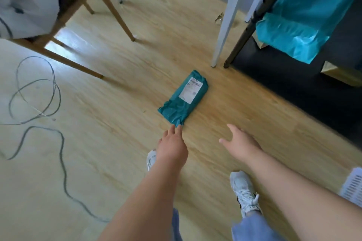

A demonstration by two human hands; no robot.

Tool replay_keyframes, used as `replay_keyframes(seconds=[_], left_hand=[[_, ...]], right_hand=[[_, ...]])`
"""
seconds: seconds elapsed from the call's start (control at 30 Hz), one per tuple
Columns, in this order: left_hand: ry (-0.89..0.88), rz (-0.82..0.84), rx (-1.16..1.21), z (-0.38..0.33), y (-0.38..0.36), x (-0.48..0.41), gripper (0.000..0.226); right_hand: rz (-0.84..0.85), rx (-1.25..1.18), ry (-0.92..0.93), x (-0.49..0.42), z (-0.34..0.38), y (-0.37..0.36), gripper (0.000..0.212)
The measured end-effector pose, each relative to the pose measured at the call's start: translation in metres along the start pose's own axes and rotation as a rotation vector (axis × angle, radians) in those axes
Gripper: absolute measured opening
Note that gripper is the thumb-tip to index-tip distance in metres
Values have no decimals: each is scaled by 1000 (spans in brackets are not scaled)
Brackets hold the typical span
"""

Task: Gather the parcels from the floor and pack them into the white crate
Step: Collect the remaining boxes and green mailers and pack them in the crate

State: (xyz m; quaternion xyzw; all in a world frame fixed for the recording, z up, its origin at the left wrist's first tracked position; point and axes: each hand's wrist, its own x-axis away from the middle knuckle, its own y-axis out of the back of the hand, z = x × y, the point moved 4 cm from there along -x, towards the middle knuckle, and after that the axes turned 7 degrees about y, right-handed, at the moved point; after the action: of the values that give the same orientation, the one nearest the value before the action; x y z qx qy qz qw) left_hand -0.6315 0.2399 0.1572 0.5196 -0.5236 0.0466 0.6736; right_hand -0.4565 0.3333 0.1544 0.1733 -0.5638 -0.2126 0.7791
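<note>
The teal parcel (183, 97) lies flat on the wooden floor (117, 76), label up. The left hand (172, 147) has straight fingers at its near corner; the right hand (240, 140), fingers spread, hovers beside it. The wrap is probably soft, light and slippery: grip both long edges.

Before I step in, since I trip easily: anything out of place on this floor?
A grey cable sprawls in loose loops across the floor at left, a likely trip hazard. A crumpled teal parcel lies mid-floor.

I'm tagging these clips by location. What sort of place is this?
Likely a room in a home or small office: wood-look floor, a wooden chair, a loose cable and a teal parcel lying there.
</note>
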Motion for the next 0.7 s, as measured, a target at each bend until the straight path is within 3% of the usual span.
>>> replay_keyframes(seconds=[0.23,0.7], left_hand=[[-126,31,-40,30,32,-112,54],[-95,87,123,22,-63,-345,57]], right_hand=[[-60,-255,-98,-92,57,-62,66],[-125,-716,-193,-306,34,-172,63]])
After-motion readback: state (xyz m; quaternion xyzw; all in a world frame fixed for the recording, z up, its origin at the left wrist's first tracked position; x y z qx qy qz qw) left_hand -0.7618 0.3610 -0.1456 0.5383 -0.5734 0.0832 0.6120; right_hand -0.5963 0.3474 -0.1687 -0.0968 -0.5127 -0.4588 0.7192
